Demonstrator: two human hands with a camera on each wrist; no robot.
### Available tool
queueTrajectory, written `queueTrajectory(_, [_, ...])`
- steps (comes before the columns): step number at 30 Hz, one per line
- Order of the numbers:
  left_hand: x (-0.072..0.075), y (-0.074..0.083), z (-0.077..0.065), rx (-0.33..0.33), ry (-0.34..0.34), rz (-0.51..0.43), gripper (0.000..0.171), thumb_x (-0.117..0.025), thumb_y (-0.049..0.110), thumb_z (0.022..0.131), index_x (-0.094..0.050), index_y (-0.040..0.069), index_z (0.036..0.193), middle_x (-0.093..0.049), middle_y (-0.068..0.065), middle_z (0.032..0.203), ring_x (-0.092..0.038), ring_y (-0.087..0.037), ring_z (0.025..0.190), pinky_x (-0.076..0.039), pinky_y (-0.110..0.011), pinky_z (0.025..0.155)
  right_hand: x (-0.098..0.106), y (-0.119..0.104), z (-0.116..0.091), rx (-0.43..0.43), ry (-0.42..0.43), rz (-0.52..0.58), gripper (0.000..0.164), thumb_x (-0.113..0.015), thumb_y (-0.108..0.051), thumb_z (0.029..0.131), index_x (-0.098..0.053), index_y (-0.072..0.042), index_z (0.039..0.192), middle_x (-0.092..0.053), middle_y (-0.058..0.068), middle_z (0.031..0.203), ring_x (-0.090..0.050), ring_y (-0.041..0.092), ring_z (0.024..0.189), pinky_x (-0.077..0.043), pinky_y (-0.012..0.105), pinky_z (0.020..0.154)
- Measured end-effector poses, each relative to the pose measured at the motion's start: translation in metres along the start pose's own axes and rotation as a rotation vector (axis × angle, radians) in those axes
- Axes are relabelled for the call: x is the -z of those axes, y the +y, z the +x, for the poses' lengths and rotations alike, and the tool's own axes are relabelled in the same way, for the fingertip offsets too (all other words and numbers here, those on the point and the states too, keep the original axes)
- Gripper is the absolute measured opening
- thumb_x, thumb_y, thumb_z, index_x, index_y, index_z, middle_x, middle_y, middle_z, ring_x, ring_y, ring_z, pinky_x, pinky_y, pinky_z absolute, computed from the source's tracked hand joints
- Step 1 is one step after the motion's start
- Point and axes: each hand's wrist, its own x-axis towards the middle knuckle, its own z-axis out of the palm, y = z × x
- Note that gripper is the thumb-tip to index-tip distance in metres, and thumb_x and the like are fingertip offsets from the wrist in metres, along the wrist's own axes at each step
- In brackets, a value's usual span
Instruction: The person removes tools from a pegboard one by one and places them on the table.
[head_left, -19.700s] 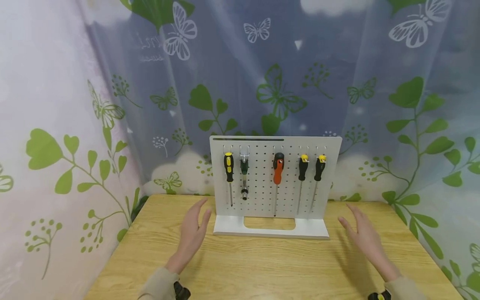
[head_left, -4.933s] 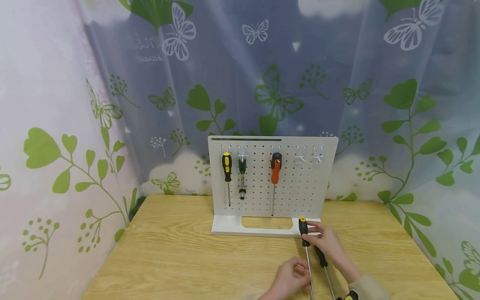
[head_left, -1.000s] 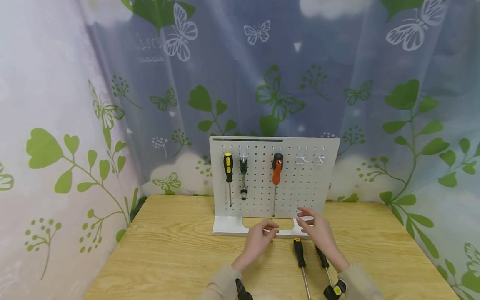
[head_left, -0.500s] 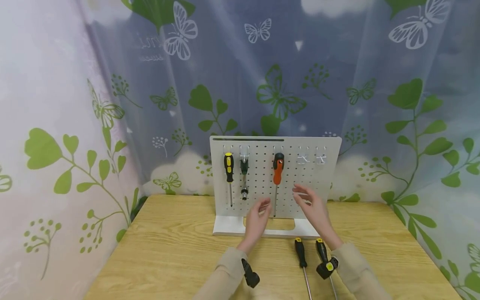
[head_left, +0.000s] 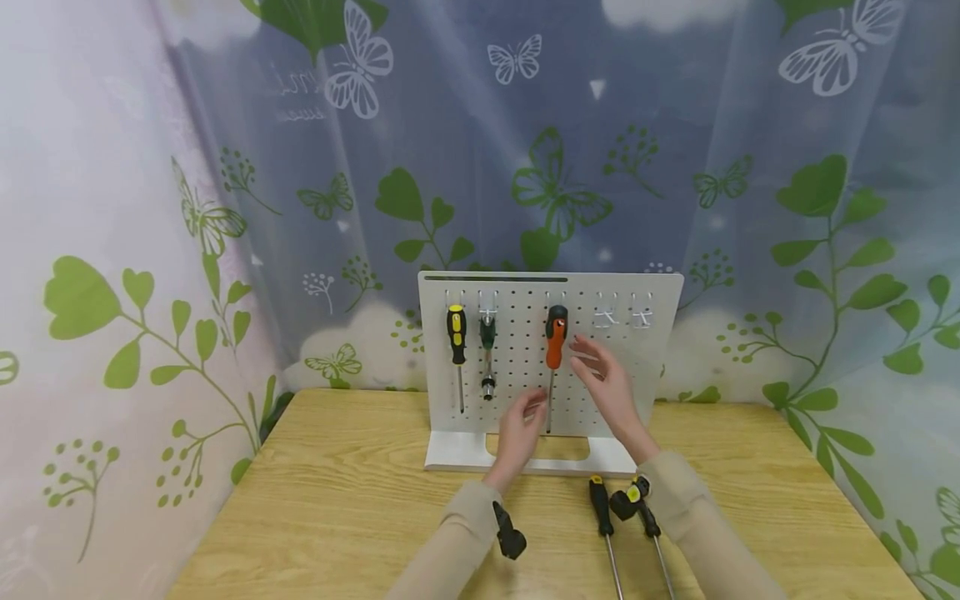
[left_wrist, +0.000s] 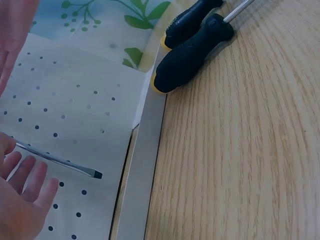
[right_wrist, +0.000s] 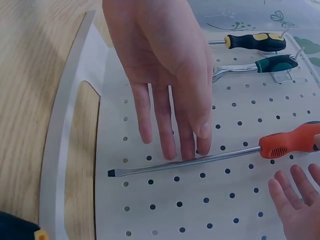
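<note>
The orange screwdriver (head_left: 556,340) hangs on the white pegboard (head_left: 517,357). Your left hand (head_left: 520,432) is just beside its shaft, with relaxed grip; whether it touches, I cannot tell. Your right hand (head_left: 611,396), grip wide, is near its handle.

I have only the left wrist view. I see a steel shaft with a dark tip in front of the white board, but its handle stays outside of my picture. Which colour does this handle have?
Observer: In the head view, the handle is orange with a dark top.
Operator: Thank you. And the right hand, where is it exactly?
Observer: The head view shows it just to the right of that handle; if it touches, I cannot tell.
Operator: Do other tools hang on the board?
Observer: Yes, two hang further left in the head view: a black-and-yellow screwdriver and a green-handled tool.
</note>
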Motion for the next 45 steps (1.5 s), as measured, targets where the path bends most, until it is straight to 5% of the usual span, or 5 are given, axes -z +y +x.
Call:
queueTrajectory(8, [-0.003,0.002,0.004,0.007,0.005,0.040,0.029,-0.057,0.014,0.104,-0.062,0.003,0.130,-0.067,-0.012,0.127,-0.063,-0.026,0.116,-0.055,-0.034,0.100,-0.011,-0.004,0.011,-0.022,0.014,0.025,0.052,-0.066,-0.019,0.101,-0.048,-0.004,0.147,-0.055,0.022,0.142,-0.054,0.039,0.128,-0.043,0.053,0.112])
queueTrajectory(27, [-0.009,0.006,0.003,-0.014,0.054,-0.003,0.015,-0.068,0.004,0.095,-0.067,0.002,0.110,-0.071,-0.011,0.107,-0.069,-0.022,0.099,-0.059,-0.025,0.086,-0.019,-0.002,0.019,-0.053,0.063,0.013,0.053,-0.072,-0.007,0.095,-0.050,0.000,0.143,-0.059,0.023,0.134,-0.061,0.037,0.117,-0.051,0.044,0.103])
queueTrajectory(40, [-0.005,0.007,-0.008,0.032,-0.005,-0.043,0.018,-0.069,0.008,0.096,-0.067,0.001,0.113,-0.070,-0.011,0.110,-0.069,-0.020,0.099,-0.059,-0.024,0.085,-0.017,-0.013,0.011,-0.067,0.055,-0.002,0.053,-0.074,-0.011,0.093,-0.052,0.000,0.141,-0.062,0.023,0.133,-0.062,0.037,0.116,-0.051,0.046,0.104])
queueTrajectory(45, [-0.004,0.011,-0.016,0.058,-0.033,-0.109,0.021,-0.069,0.007,0.095,-0.066,0.000,0.115,-0.070,-0.012,0.110,-0.070,-0.023,0.097,-0.062,-0.029,0.081,-0.015,-0.019,0.008,-0.089,0.050,-0.009,0.056,-0.074,-0.012,0.094,-0.051,-0.001,0.143,-0.060,0.023,0.135,-0.062,0.036,0.117,-0.052,0.031,0.098])
